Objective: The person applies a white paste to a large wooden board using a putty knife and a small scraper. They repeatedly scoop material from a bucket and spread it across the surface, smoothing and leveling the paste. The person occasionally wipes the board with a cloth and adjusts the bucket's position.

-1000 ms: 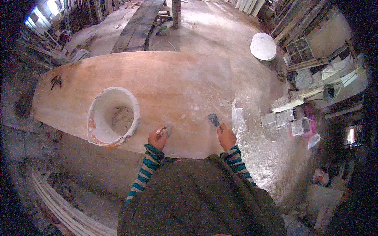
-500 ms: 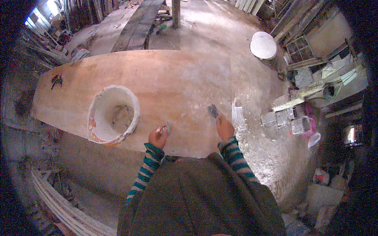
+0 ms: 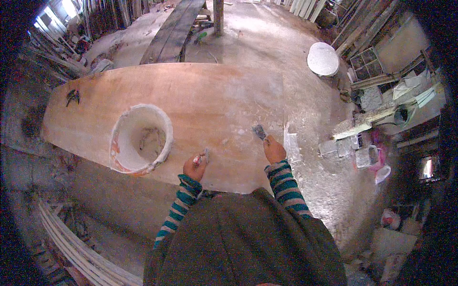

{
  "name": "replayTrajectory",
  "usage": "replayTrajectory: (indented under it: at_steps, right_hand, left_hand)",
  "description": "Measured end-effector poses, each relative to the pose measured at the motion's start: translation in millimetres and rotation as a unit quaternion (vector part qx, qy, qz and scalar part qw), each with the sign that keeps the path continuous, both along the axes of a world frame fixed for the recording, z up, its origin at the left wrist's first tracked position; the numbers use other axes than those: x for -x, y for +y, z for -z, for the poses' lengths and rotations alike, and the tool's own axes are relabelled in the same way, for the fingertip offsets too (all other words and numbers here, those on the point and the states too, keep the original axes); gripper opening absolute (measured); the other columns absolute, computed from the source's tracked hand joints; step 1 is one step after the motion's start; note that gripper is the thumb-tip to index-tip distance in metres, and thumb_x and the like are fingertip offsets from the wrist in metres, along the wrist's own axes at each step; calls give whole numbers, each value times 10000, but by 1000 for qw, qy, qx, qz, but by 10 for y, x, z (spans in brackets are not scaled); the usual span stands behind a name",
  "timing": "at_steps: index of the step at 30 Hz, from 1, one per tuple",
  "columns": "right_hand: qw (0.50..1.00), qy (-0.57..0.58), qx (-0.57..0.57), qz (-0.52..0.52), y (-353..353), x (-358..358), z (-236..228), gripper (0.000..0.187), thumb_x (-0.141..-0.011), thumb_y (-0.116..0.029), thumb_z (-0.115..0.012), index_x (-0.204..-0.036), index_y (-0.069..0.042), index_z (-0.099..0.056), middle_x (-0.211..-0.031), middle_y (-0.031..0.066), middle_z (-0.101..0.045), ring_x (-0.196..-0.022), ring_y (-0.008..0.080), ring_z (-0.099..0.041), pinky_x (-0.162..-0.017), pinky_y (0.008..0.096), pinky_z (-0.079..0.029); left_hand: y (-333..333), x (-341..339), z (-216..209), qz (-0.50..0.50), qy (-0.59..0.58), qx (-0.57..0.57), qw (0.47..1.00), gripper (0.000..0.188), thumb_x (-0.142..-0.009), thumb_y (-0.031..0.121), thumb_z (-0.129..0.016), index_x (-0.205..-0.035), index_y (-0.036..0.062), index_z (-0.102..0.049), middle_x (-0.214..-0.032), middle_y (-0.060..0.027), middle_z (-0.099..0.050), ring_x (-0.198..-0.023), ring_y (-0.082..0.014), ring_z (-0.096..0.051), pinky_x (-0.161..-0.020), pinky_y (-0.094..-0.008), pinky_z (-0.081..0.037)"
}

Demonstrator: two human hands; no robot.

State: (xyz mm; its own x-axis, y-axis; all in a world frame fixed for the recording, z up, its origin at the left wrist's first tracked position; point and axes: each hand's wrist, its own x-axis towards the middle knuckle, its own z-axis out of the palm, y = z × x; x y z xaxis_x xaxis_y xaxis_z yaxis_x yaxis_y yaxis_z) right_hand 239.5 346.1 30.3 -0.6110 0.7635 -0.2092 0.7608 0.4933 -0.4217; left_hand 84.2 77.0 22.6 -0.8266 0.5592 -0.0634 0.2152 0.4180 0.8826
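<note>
My right hand (image 3: 275,150) is closed around the handle of a putty knife (image 3: 258,132). The knife's dark flat blade points away from me, over pale smears near the right end of a wooden board (image 3: 191,97). My left hand (image 3: 194,167) is closed on a small greyish flat-edged tool (image 3: 206,155), whose kind I cannot make out. To the left of that hand stands a white bucket (image 3: 126,131) with crusted rim and some pale material at its bottom. A small dark object (image 3: 73,97) lies at the board's far left.
Beyond the board runs a long dark plank (image 3: 171,33) beside a post (image 3: 218,18). A round white lid or tub (image 3: 323,59) stands on the floor at the far right. Containers and a window frame (image 3: 366,62) line the right side; long strips (image 3: 76,248) lie lower left.
My right hand has shifted slightly, and the putty knife's blade now shows flatter over the board. The whole view has moved a little. Both hands keep their holds.
</note>
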Motion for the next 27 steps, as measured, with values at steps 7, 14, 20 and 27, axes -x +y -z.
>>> replayTrajectory:
  at_steps: [7, 14, 20, 27]
  right_hand:
    - [1000, -2, -8, -22, -327, -455, -9, 258, -852, -350, -454, -997, -154, -536, -836, 161, -622, -772, 382, -587, -648, 479, -459]
    - [1000, 17, -9, -11, -98, 172, -91, 232, -837, -327, -481, -966, -143, -539, -833, 159, -623, -776, 383, -588, -652, 484, -463]
    - [998, -29, -11, -49, -226, -305, -18, 224, -839, -324, -478, -953, -142, -540, -808, 164, -620, -751, 389, -586, -641, 479, -461]
    - [999, 13, -39, -26, -83, 229, -14, 244, -846, -341, -462, -953, -135, -537, -799, 169, -618, -746, 395, -583, -639, 474, -459]
  left_hand:
    - [14, -34, 8, -8, -50, -75, 996, 197, -817, 132, -575, -986, 35, -606, -791, -66, -633, -702, -130, -598, -632, -270, -481]
    - [14, 4, -28, 7, -69, -12, 998, 216, -812, 139, -586, -1003, 40, -605, -748, -49, -616, -656, -107, -570, -597, -252, -466]
    - [3, -3, 192, -23, -84, -93, 992, 206, -807, 173, -597, -978, 61, -612, -681, -50, -615, -592, -110, -568, -544, -259, -457]
    - [6, 42, 228, -9, -64, -44, 997, 192, -809, 155, -594, -975, 60, -613, -733, -89, -644, -648, -126, -600, -595, -264, -475]
